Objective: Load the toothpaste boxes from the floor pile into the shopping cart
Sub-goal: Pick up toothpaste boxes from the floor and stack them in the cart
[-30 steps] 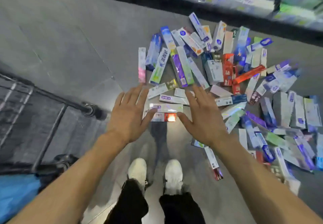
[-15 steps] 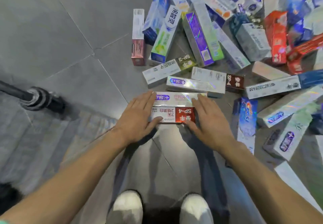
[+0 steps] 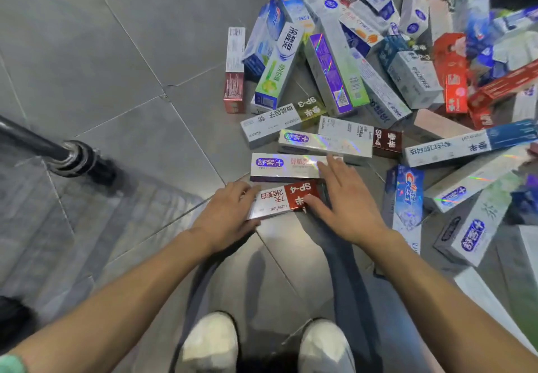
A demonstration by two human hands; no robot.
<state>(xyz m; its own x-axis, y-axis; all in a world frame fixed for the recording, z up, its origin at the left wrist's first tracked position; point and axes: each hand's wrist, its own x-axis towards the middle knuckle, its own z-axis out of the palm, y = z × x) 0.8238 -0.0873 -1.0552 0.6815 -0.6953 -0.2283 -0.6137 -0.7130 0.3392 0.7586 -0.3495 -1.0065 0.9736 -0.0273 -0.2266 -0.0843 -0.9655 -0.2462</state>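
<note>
Both hands bracket the red-and-white SP-4 box (image 3: 283, 199) on the floor (image 3: 116, 81): left hand (image 3: 225, 215) grips its left end, right hand (image 3: 346, 201) lies flat-fingered over its right end and the white holographic box (image 3: 285, 166) just beyond. Behind these sprawls the toothpaste pile (image 3: 393, 67). Cart bar (image 3: 37, 142) stands left.

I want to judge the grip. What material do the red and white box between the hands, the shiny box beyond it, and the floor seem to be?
Red and white box: likely printed cardboard, flat faces and sharp folded edges. Shiny box: cardboard too, probably foil-laminated, given its rainbow glints. Floor: grey tiles with visible joints, dull sheen; stone or ceramic, cannot tell.
</note>
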